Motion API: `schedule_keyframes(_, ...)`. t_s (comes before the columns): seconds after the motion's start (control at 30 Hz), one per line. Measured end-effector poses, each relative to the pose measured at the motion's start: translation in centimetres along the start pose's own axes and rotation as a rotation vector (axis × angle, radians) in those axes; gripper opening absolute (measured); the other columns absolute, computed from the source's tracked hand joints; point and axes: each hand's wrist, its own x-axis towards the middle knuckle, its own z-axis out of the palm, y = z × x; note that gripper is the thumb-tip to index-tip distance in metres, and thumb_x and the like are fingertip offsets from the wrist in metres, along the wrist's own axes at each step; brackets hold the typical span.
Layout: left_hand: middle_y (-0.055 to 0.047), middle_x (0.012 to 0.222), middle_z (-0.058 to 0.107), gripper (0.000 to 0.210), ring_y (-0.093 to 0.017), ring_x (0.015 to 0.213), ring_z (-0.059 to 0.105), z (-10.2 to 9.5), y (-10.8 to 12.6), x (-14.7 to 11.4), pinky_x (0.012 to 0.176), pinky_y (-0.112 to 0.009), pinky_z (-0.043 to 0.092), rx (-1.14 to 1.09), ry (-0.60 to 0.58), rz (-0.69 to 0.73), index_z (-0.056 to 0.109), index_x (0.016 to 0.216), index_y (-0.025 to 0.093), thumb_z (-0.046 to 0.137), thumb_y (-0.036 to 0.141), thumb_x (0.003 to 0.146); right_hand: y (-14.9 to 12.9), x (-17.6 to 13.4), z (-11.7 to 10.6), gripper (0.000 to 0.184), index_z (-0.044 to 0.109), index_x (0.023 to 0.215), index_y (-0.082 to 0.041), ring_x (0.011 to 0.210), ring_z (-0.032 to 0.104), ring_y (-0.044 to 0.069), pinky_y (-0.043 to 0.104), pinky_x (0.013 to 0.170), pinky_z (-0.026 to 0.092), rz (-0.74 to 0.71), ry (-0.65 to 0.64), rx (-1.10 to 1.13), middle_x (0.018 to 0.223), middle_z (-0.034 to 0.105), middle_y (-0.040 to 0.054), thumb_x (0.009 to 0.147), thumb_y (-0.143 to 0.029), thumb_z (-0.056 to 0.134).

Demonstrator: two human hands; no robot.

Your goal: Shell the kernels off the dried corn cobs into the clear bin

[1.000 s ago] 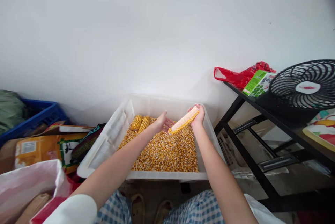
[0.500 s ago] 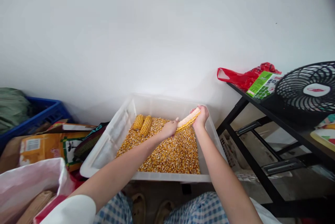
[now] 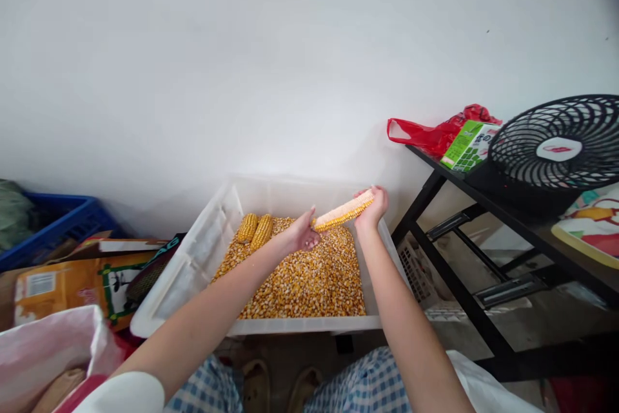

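Note:
A partly stripped corn cob (image 3: 344,210) slants above a bin, its upper side bare and pale, yellow kernels along its lower side. My right hand (image 3: 372,207) is closed around the cob's upper right end. At the cob's lower left end is my left hand (image 3: 304,232), its thumb and fingers apart; whether it touches the cob's tip I cannot tell. Loose corn kernels (image 3: 309,284) cover the floor of the white plastic bin (image 3: 304,326). Two corn cobs, one shorter (image 3: 247,228) and one longer (image 3: 262,232), lie on the kernels at the back left.
To the right stands a black table (image 3: 438,165) bearing a red plastic bag (image 3: 425,136), a green-and-white box (image 3: 469,145) and a black fan (image 3: 561,145). On the left are a blue crate (image 3: 72,223), orange packaging (image 3: 58,287) and a white-and-red sack (image 3: 58,336). A white wall rises behind.
My left hand has let go of the cob's lower end and spread its fingers, shifting left. The right hand keeps its hold. The view has turned slightly right.

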Motion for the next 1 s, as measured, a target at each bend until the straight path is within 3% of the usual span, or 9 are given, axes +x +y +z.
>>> schedule_keyframes(0.1,-0.006,0.050,0.056,0.065,-0.012,0.041,0.048,-0.3,0.2,0.1,0.042,-0.022,0.035,-0.107,0.104,0.148,0.058,0.077,0.012,0.024,0.067,0.073,0.4,0.6,-0.2,0.014,0.044,0.080,-0.020,0.054,0.054,0.010,0.024,0.058,0.048,-0.012,0.029,0.006,0.057,0.049,-0.0055,0.071,-0.029,0.040)
schedule_keyframes(0.2,-0.011,0.070,0.063,0.053,-0.017,0.061,0.060,-1.5,0.5,0.2,0.055,-0.025,0.043,-0.258,0.427,0.378,0.054,0.086,0.011,0.034,0.060,0.076,1.2,-0.1,0.1,0.020,0.048,0.084,-0.018,0.057,0.056,0.010,0.023,0.053,0.048,0.171,-0.121,-0.097,0.065,0.055,-0.0025,0.072,-0.034,0.044)
schedule_keyframes(0.27,-0.009,0.077,0.063,0.043,-0.017,0.068,0.061,-3.0,1.2,-0.2,0.061,-0.027,0.045,-0.409,0.593,0.522,0.051,0.090,0.014,0.038,0.053,0.078,1.7,-1.2,0.5,0.025,0.050,0.085,-0.018,0.054,0.056,0.010,0.022,0.046,0.047,0.391,-0.301,-0.190,0.070,0.058,-0.0008,0.069,-0.037,0.052)
schedule_keyframes(0.4,-0.004,0.065,0.060,0.037,-0.015,0.064,0.059,-6.1,2.9,-1.6,0.063,-0.027,0.046,-0.692,0.609,0.756,0.049,0.082,0.015,0.031,0.047,0.082,3.1,-4.9,0.8,0.037,0.055,0.083,-0.014,0.040,0.053,0.011,0.022,0.035,0.044,0.716,-0.782,-0.402,0.063,0.061,0.0019,0.053,-0.029,0.071)
schedule_keyframes(0.5,-0.001,0.058,0.055,0.036,-0.013,0.054,0.056,-6.9,3.4,-2.3,0.057,-0.026,0.046,-0.642,0.615,0.807,0.048,0.080,0.016,0.039,0.051,0.077,4.4,-8.0,0.7,0.032,0.056,0.072,-0.013,0.036,0.051,0.011,0.020,0.031,0.041,0.819,-1.080,-0.511,0.053,0.059,0.0004,0.048,-0.024,0.073)
schedule_keyframes(0.63,-0.001,0.062,0.055,0.041,-0.012,0.052,0.055,-5.7,2.4,-1.8,0.051,-0.023,0.043,-0.366,0.678,0.885,0.049,0.086,0.016,0.042,0.054,0.075,5.5,-10.3,0.2,0.020,0.054,0.066,-0.014,0.035,0.049,0.011,0.020,0.028,0.038,0.826,-1.122,-0.581,0.048,0.058,0.0000,0.055,-0.025,0.066)
schedule_keyframes(0.8,-0.002,0.071,0.057,0.044,-0.011,0.059,0.055,-4.6,1.2,-0.8,0.057,-0.023,0.044,-0.151,0.725,0.954,0.051,0.094,0.016,0.036,0.054,0.078,5.8,-10.1,-0.7,0.013,0.055,0.069,-0.014,0.040,0.052,0.011,0.019,0.031,0.040,0.880,-1.096,-0.544,0.053,0.061,0.0020,0.060,-0.022,0.060)
schedule_keyframes(0.87,-0.003,0.077,0.059,0.043,-0.012,0.064,0.056,-4.7,1.3,-0.8,0.061,-0.023,0.044,-0.185,0.676,0.970,0.052,0.099,0.016,0.036,0.052,0.079,5.9,-9.9,-0.8,0.015,0.055,0.070,-0.014,0.041,0.053,0.012,0.019,0.031,0.040,0.899,-1.085,-0.505,0.055,0.061,0.0024,0.059,-0.023,0.061)
schedule_keyframes(1.0,-0.007,0.081,0.063,0.046,-0.017,0.074,0.060,-5.4,2.2,-1.4,0.070,-0.029,0.045,-0.438,0.423,0.943,0.050,0.107,0.013,0.033,0.046,0.081,6.4,-9.5,-0.5,0.021,0.054,0.074,-0.014,0.044,0.055,0.013,0.020,0.033,0.041,0.903,-1.057,-0.489,0.056,0.061,0.0016,0.057,-0.021,0.063)
